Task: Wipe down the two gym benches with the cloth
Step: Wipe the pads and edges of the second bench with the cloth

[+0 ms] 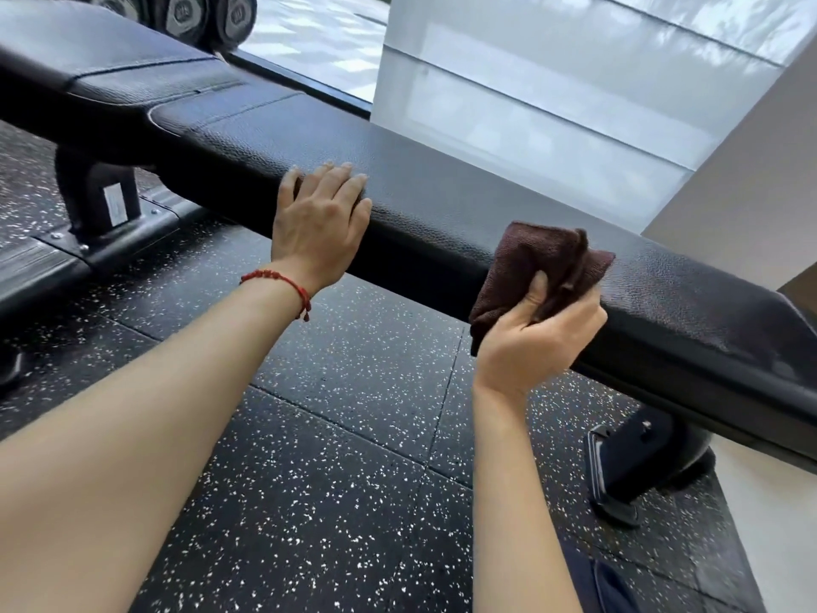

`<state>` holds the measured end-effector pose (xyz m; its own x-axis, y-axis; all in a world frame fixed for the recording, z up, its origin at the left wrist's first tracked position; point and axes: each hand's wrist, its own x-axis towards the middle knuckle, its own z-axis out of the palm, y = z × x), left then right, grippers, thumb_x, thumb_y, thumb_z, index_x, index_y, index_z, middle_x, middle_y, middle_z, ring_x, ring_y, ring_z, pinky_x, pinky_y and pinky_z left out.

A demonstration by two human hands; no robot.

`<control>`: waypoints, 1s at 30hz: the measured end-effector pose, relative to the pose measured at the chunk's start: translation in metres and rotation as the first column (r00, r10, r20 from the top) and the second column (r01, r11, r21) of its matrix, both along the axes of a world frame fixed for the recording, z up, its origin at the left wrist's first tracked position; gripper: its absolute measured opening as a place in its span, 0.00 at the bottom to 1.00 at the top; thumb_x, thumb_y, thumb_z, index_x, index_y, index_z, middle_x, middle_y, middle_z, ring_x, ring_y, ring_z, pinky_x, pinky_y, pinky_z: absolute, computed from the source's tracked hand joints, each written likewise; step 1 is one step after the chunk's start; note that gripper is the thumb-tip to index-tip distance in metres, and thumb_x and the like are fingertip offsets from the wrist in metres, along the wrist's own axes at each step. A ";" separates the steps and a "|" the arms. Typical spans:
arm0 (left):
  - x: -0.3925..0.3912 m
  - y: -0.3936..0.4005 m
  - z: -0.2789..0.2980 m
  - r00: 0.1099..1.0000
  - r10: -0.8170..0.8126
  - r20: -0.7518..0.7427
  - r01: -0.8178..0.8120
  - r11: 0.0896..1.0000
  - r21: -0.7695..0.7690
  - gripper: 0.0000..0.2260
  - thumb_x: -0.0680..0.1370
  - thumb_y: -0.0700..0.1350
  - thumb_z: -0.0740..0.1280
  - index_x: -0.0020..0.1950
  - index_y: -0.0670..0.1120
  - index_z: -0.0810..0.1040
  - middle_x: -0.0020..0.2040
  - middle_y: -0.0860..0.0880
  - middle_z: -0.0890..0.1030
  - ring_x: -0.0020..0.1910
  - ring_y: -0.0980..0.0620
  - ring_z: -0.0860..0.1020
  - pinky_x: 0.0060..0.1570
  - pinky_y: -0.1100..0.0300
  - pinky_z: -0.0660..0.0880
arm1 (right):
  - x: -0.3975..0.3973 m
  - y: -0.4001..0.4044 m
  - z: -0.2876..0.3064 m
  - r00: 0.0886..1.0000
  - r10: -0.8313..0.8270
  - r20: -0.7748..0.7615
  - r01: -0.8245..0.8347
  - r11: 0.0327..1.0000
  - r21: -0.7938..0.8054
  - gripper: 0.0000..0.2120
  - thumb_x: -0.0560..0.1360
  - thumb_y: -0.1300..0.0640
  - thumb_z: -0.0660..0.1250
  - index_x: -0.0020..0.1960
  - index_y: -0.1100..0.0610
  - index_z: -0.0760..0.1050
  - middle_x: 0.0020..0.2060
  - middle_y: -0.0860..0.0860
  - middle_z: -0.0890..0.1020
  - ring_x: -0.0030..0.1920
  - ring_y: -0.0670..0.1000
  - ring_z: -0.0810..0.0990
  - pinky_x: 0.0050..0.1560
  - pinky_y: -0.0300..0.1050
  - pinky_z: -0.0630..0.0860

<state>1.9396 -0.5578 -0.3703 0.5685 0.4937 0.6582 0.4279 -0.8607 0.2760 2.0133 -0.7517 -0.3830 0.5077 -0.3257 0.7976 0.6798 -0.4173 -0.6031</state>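
Nearest the camera, the right hand [535, 334] has thumb and fingers [537, 287] curled round a bunched brown cloth [535, 263], pressed against the near padded edge of the closer gym bench [442, 179]. The cloth looks soft, light and limp, best gripped wadded in the palm. Farther along, the left hand [320, 214] rests flat with fingers straight on the firm, grainy pad; a second bench [110, 77] lies beyond.

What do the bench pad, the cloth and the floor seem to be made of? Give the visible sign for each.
Bench pad: likely vinyl or faux leather, black, with a pebbled grain and stitched seams.
Cloth: probably microfibre or terry, dark brown, with a fuzzy nap and soft folds where the right hand grips it.
Floor: apparently rubber tiles, matt black with white flecks and visible joints.
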 end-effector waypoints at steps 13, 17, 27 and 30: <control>-0.019 0.050 -0.004 0.998 0.005 0.068 -0.004 1.000 -0.011 0.29 0.76 0.57 0.46 0.65 0.44 0.75 0.67 0.42 0.72 0.70 0.44 0.65 0.68 0.50 0.49 | -0.007 0.029 0.031 0.938 0.348 0.016 -0.281 0.783 -0.555 0.20 0.76 0.52 0.61 0.58 0.69 0.72 0.43 0.62 0.76 0.43 0.54 0.71 0.41 0.43 0.67; -0.026 0.066 -0.002 0.992 0.043 0.121 -0.038 0.998 -0.045 0.22 0.78 0.52 0.51 0.64 0.44 0.75 0.67 0.42 0.72 0.70 0.44 0.64 0.69 0.50 0.47 | -0.003 0.028 0.039 0.918 0.395 0.022 -0.297 0.726 -0.621 0.20 0.75 0.52 0.60 0.56 0.69 0.72 0.42 0.63 0.75 0.43 0.52 0.69 0.40 0.42 0.65; -0.059 0.095 -0.024 0.960 0.090 0.264 -0.064 0.992 -0.105 0.21 0.77 0.49 0.54 0.67 0.44 0.73 0.71 0.43 0.68 0.71 0.45 0.62 0.67 0.39 0.55 | -0.028 0.114 0.042 0.839 0.516 0.174 -0.215 0.607 -0.765 0.16 0.76 0.51 0.60 0.57 0.62 0.69 0.41 0.61 0.76 0.40 0.60 0.77 0.33 0.46 0.73; -0.064 0.098 -0.032 0.946 0.096 0.309 -0.068 0.992 -0.102 0.20 0.76 0.45 0.57 0.67 0.45 0.72 0.71 0.42 0.67 0.71 0.43 0.62 0.65 0.38 0.57 | -0.028 0.118 0.042 0.834 0.521 0.183 -0.205 0.600 -0.774 0.17 0.76 0.51 0.60 0.59 0.62 0.69 0.42 0.61 0.76 0.41 0.61 0.77 0.34 0.47 0.73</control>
